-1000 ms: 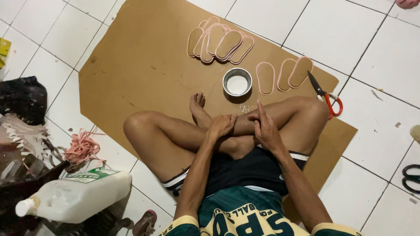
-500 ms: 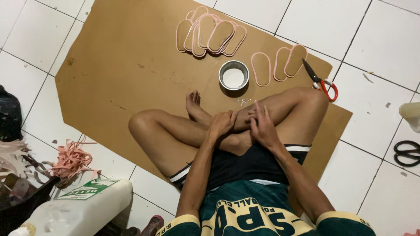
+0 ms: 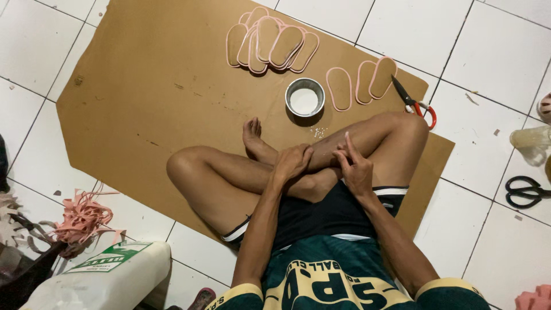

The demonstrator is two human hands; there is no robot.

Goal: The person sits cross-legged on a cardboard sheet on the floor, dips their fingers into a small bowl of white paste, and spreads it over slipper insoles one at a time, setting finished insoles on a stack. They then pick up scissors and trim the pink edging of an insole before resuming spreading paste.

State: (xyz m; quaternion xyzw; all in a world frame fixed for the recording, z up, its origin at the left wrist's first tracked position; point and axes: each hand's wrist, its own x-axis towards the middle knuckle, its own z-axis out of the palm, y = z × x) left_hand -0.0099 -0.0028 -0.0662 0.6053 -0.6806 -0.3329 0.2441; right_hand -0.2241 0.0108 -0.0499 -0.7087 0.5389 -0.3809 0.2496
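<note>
Far left: white plastic jug (image 3: 109, 278) beside a tangle of pink foam offcuts (image 3: 80, 218). Person cross-legged on a brown cardboard sheet (image 3: 143, 97). Left hand (image 3: 291, 163) curled over the shin, holding nothing; right hand (image 3: 354, 169) loosely open against the leg, empty. Beyond: round metal tin of white glue (image 3: 305, 99), pink-edged sole cutouts (image 3: 270, 43), red-handled scissors (image 3: 414, 102).

White jug (image 3: 103, 281) cut off by bottom edge, black scissors (image 3: 531, 192) clipped at right edge. Left hand (image 3: 291, 163) palm hidden against shin; can't tell if the right hand (image 3: 354, 169) holds anything.
</note>
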